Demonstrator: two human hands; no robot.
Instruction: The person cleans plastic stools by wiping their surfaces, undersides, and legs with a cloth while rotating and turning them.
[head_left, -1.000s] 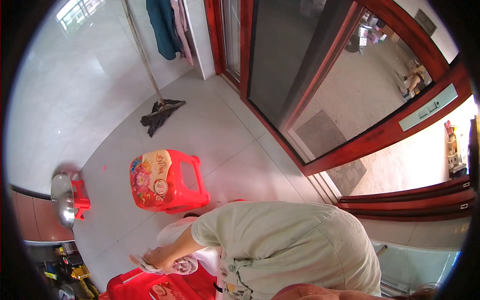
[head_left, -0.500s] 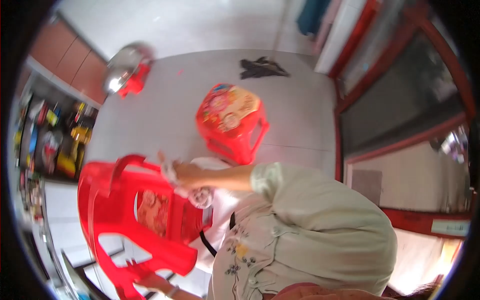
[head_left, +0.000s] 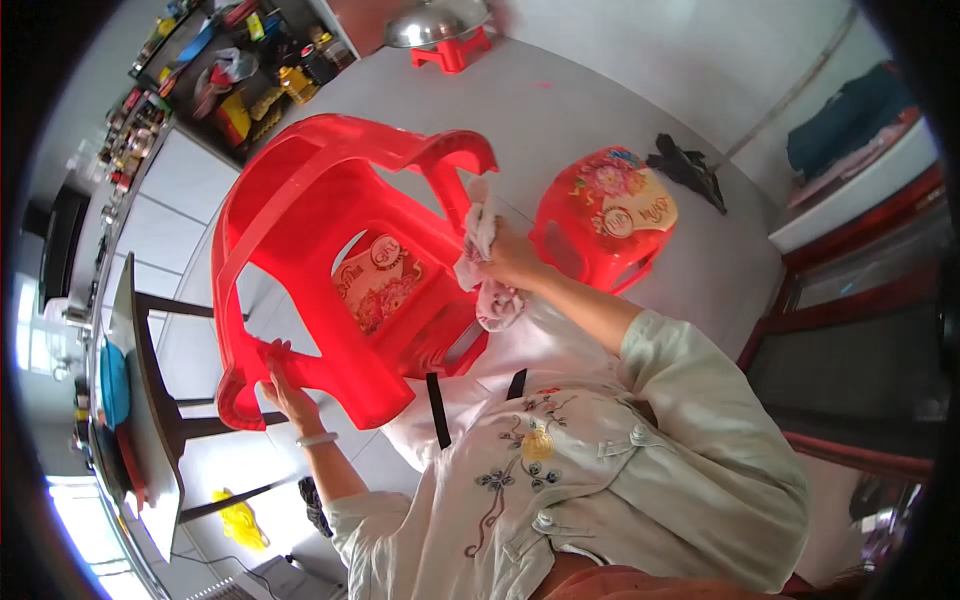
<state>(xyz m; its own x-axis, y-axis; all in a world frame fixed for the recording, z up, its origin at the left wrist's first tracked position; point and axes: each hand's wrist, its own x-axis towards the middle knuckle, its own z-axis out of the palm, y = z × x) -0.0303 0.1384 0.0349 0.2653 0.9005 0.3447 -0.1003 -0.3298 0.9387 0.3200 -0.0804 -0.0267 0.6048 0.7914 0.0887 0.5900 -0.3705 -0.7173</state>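
Observation:
A large red plastic chair [head_left: 300,190], with a curved rim and wide cut-outs, leans in front of my body. A printed floral panel [head_left: 380,285] shows inside it. My left hand [head_left: 288,390] grips the lower left part of the chair, fingers over the edge of a cut-out. My right hand [head_left: 508,258] is closed around a crumpled pale cloth [head_left: 482,235] at the chair's right side. Part of that cloth hangs below the hand and shows a pinkish print. Beyond my right hand, a red stool [head_left: 590,225] with a floral seat stands on the floor.
A steel basin [head_left: 436,25] rests on a small red stool [head_left: 452,52] at the back. A black mop head [head_left: 688,172] lies at the right. On the left stand a dark-legged table [head_left: 150,420] and shelves of bottles [head_left: 295,85]. A yellow bag [head_left: 240,520] is on the floor.
The view has swung, so the chair and the floral stool appear farther right. My left hand still holds the chair, and my right hand keeps the cloth against its side.

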